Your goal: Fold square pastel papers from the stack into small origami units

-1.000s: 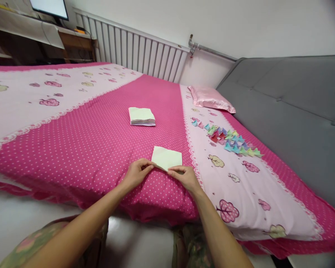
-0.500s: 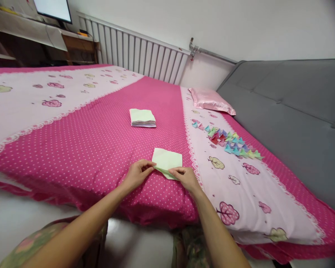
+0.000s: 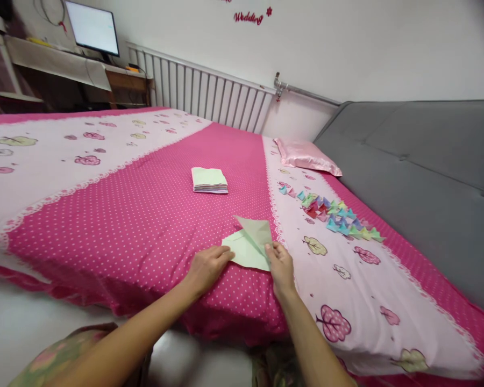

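A pale green sheet of paper (image 3: 246, 253) lies near the bed's front edge, one part of it lifted and slanting up on the right. My left hand (image 3: 210, 266) pinches its left edge between thumb and fingers. At the right edge, my right hand (image 3: 280, 264) is closed on the paper, thumb on top. Farther back on the pink dotted cover sits a stack of paper sheets (image 3: 210, 180), pale green on top. To the right stand several small folded paper pieces (image 3: 334, 212) in many colours, grouped on the white strip.
The bed's pink dotted cover (image 3: 153, 215) spreads around my hands. A pink pillow (image 3: 306, 155) rests by the grey padded headboard (image 3: 419, 156). Behind the bed are a white radiator (image 3: 201, 88) and a desk with a monitor (image 3: 92, 29).
The paper lay nearly flat with its near edge held; now part of it is raised on the right. My right hand has turned more upright at the right edge. The view has tilted up slightly.
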`<state>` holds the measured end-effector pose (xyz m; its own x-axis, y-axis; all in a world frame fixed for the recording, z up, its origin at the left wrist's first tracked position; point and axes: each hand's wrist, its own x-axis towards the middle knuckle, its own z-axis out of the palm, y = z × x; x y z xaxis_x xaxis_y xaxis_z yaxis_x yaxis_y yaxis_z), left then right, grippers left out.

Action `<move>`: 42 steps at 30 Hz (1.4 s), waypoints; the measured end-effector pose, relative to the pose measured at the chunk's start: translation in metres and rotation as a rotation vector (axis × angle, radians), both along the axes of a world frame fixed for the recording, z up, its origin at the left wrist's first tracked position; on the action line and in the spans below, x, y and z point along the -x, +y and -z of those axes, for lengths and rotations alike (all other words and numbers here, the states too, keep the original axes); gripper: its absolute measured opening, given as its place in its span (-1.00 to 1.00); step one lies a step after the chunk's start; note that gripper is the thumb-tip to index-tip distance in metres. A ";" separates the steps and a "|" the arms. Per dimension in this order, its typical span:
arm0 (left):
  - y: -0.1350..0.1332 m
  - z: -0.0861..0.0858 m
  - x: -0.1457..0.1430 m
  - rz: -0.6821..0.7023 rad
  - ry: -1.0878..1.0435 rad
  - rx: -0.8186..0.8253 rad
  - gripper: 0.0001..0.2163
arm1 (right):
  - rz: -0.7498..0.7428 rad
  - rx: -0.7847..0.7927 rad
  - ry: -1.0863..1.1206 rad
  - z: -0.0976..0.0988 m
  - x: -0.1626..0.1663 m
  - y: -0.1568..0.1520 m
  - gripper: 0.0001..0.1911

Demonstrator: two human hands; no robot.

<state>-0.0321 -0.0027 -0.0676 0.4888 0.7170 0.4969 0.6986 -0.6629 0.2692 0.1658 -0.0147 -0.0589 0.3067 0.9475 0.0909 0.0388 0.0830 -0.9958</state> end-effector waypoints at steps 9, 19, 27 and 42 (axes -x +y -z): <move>0.036 -0.035 0.005 -0.178 -0.276 0.052 -0.79 | 0.628 -0.101 0.026 0.000 -0.029 0.000 -0.58; 0.152 -0.122 0.039 -0.506 -0.613 -0.353 -0.75 | 0.438 -0.074 -0.129 -0.009 -0.007 -0.014 -0.64; 0.239 -0.153 0.027 -0.435 -0.802 -0.646 -0.71 | 0.294 0.035 -0.186 -0.001 0.003 -0.011 -0.62; 0.261 -0.012 0.072 -0.492 -0.038 0.052 -0.69 | 0.219 0.095 -0.331 0.008 0.001 -0.004 -0.61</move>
<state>-0.1037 0.2584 -0.0559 0.0686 0.8824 0.4656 0.9146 -0.2421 0.3240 0.1653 -0.0185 -0.0671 0.4713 0.8717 0.1339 0.3649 -0.0546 -0.9295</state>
